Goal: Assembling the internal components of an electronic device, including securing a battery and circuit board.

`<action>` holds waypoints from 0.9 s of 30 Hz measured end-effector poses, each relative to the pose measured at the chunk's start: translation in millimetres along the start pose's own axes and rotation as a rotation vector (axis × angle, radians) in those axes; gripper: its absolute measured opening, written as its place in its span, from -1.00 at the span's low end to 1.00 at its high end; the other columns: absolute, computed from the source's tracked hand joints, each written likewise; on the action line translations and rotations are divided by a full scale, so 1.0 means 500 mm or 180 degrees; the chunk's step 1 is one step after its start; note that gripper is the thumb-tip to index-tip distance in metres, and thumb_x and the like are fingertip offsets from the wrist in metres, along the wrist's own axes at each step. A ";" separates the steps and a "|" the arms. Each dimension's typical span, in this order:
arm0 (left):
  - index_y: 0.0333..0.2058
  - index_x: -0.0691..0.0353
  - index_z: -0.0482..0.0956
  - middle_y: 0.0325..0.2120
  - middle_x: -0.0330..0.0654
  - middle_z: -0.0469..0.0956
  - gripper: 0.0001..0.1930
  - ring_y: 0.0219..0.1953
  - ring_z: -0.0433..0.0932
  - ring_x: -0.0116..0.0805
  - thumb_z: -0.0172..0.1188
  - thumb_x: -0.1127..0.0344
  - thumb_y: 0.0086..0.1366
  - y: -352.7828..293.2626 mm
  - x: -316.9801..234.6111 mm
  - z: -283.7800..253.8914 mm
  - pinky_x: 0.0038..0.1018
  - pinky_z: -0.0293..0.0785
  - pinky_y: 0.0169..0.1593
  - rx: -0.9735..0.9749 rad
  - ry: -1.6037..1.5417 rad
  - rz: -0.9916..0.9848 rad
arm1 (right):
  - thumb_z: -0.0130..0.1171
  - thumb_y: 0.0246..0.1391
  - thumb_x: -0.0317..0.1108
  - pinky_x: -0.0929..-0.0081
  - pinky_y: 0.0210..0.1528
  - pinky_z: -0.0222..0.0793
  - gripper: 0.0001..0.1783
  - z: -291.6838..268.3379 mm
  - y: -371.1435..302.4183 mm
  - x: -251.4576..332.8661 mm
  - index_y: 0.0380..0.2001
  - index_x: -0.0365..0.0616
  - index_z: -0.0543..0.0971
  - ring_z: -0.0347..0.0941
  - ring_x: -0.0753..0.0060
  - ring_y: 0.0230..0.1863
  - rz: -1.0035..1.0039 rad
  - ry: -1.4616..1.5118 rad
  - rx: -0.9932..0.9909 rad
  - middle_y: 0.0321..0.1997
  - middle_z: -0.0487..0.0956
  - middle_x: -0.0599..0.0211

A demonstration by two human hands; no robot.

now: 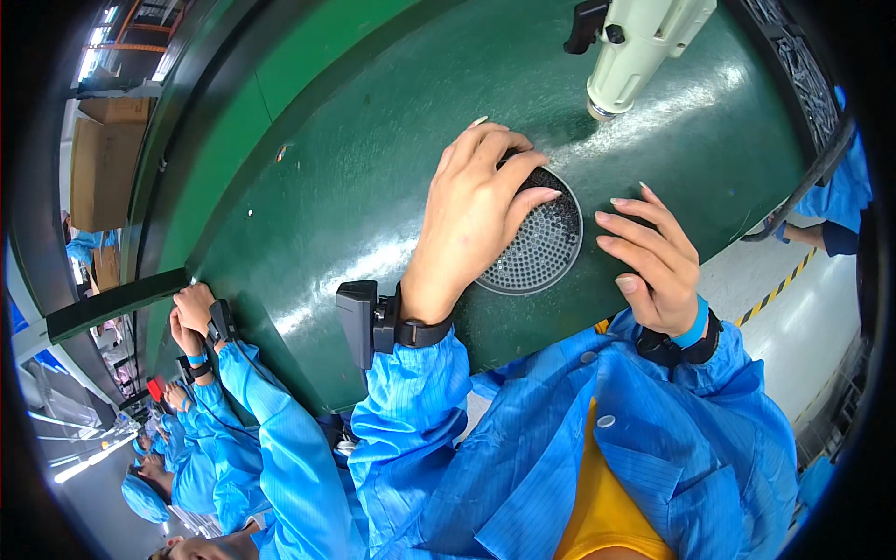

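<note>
A round grey plate (pixel 534 254) full of small holes lies on the green worktable. Tiny dark pieces (pixel 560 198) fill many holes in its far part. My left hand (pixel 476 201) reaches over the plate's left side with bent fingers. Its thumb is over the dark pieces and stands apart from the index finger; no held object shows, though the palm side is hidden. To the right of the plate, my right hand (pixel 656 266) hovers at the table's near edge with its fingers loosely spread and nothing in them.
A pale green machine head (pixel 635 56) with a black knob hangs over the table's far right. Small metal parts (pixel 807 89) lie in a bin at the right. Co-workers' hands (pixel 191 313) are at the left, beside a dark bar (pixel 117 303). Cardboard boxes (pixel 107 168) stand beyond.
</note>
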State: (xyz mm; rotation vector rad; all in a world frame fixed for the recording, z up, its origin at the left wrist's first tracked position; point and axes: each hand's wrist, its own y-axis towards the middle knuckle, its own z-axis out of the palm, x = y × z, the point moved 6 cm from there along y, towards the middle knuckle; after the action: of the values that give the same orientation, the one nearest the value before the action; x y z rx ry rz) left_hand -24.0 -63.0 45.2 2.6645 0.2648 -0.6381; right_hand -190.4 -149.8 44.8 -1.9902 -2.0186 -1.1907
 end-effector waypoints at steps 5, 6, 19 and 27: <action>-0.04 0.21 0.48 -0.03 -0.08 0.43 -0.31 0.13 0.28 0.04 0.44 0.05 -0.19 -0.002 -0.025 -0.013 -0.11 0.19 0.20 0.0325 -0.0092 -0.0012 | 0.07 0.07 -0.22 -0.02 0.18 0.22 -0.68 0.006 0.004 -0.012 -0.30 -0.28 0.60 0.44 0.02 0.02 0.0109 0.0029 -0.0125 -0.11 0.58 0.13; 0.03 0.17 0.42 0.03 -0.06 0.38 -0.23 0.18 0.22 0.07 0.44 0.03 -0.22 -0.002 -0.024 -0.010 -0.03 0.09 0.25 0.0474 -0.0099 -0.0028 | 0.08 0.06 -0.23 -0.01 0.17 0.24 -0.68 0.008 0.005 -0.014 -0.29 -0.28 0.60 0.44 0.01 0.01 0.0113 0.0046 -0.0152 -0.12 0.58 0.13; -0.05 0.18 0.47 0.01 -0.07 0.39 -0.47 0.18 0.24 0.02 0.32 0.14 -0.02 -0.011 -0.012 0.007 0.00 0.05 0.28 0.0181 0.0093 0.0128 | 0.09 0.00 -0.33 0.05 0.11 0.32 -0.72 0.009 0.010 -0.008 -0.30 -0.31 0.60 0.46 0.02 -0.03 0.0183 0.0093 -0.0206 -0.15 0.59 0.12; 0.00 0.21 0.44 0.08 -0.03 0.32 -0.41 0.24 0.12 0.07 0.28 0.07 -0.01 -0.021 -0.039 -0.001 0.06 -0.11 0.31 0.0453 0.0203 -0.0055 | 0.06 0.03 -0.35 0.09 0.08 0.35 -0.74 0.012 0.015 -0.004 -0.32 -0.32 0.60 0.46 0.03 -0.05 0.0188 0.0093 -0.0232 -0.17 0.60 0.12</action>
State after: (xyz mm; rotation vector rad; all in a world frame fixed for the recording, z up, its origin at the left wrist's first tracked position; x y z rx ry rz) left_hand -43.6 -54.7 51.4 2.8253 0.2696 -0.5985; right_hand -180.7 -149.4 43.1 -2.0368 -1.9158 -1.2911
